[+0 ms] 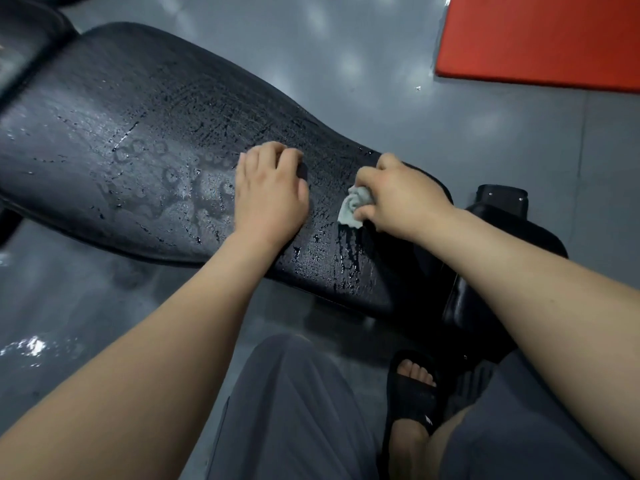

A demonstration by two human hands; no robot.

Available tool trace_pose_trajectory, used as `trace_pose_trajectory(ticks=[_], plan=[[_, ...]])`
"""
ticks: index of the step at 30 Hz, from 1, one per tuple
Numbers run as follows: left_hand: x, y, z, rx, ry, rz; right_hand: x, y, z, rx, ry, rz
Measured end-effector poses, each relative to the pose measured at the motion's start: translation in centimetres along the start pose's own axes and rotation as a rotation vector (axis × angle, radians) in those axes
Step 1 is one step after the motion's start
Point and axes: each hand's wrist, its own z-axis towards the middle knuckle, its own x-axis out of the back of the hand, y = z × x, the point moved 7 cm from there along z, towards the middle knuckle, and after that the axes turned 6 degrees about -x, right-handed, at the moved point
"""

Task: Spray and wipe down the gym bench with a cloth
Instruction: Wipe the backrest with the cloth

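Observation:
A black padded gym bench (pixel 145 133) runs from upper left to lower right, its surface wet with droplets and streaks. My right hand (pixel 403 195) grips a bunched pale grey cloth (pixel 353 206) and presses it onto the pad near the narrow right end. My left hand (pixel 268 192) rests on the pad just left of the cloth, fingers bent at the tips, holding nothing. No spray bottle is in view.
A red mat (pixel 540 39) lies on the grey floor (pixel 415 98) at the upper right. Another black pad (pixel 498 237) sits beyond the bench's right end. My grey trousers and a black sandal (pixel 412 396) are below the bench.

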Motion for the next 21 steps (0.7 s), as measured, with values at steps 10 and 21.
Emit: trace_pose_trajectory(ticks=[10, 21], plan=[[-2.5, 2.6, -0.7, -0.109, -0.017, 0.083, -0.4, 1.0, 1.8, 0.061, 0.027, 0.126], [-2.6, 3.0, -0.6, -0.110, -0.015, 0.150, 0.0, 2.3, 4.0, -0.028, 0.251, 0.181]])
